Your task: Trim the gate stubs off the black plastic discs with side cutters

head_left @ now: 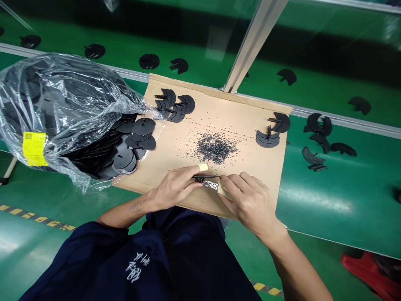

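My left hand [175, 188], with yellow tape on one fingertip, is closed on a black plastic disc [205, 177] held nearly edge-on above the front of the cardboard sheet [247, 121]. Cutting pliers [211, 184] are gripped in my right hand [249, 200]. Their silver head, with two rivets, meets the underside of the disc near the left fingertips; the jaw tips are hidden there. Just beyond my hands, a pile of small black plastic bits [216, 148] is scattered over the cardboard.
On the left, a clear plastic bag [65, 96] with a yellow label spills black discs [123, 159]. Curved black parts [175, 104] lie at the cardboard's back left, others [267, 138] at its right. More parts [319, 125] rest on the green table. A metal post [250, 46] rises behind.
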